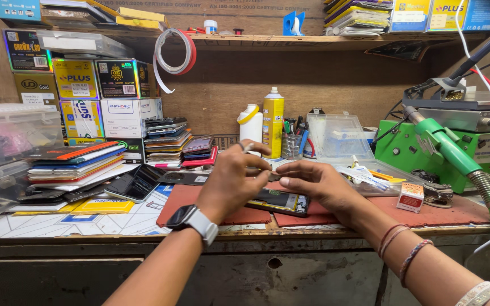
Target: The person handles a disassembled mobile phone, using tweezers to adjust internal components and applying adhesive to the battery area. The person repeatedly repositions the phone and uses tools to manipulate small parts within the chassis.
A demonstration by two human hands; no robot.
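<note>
An opened phone (279, 201) is lying on the red mat (199, 198) at the middle of the bench (143, 241), its inner parts facing up, and everything here is placed from it. The left hand (231, 181) is hovering just above the phone's left end, fingers curled and fingertips pinched together on something too small to make out; a smartwatch (191, 218) is sitting on that wrist. The right hand (313, 181) is hovering over the phone's right end, fingers bent and closed toward the left hand, the two sets of fingertips nearly meeting above the phone's upper edge. Whether either hand is touching the phone itself cannot be told. Thread bands (401, 246) are circling the right wrist.

Behind the phone, a yellow spray can (273, 119) and a white bottle (250, 124) are standing upright side by side. Left of the phone, a dark screen panel (137, 184) is lying flat near stacked phone covers (77, 164). Right of the phone, a small red and white box (410, 197) is standing on the mat, with a clear plastic tray (370, 170) just behind it and a green machine (455, 150) beyond.
</note>
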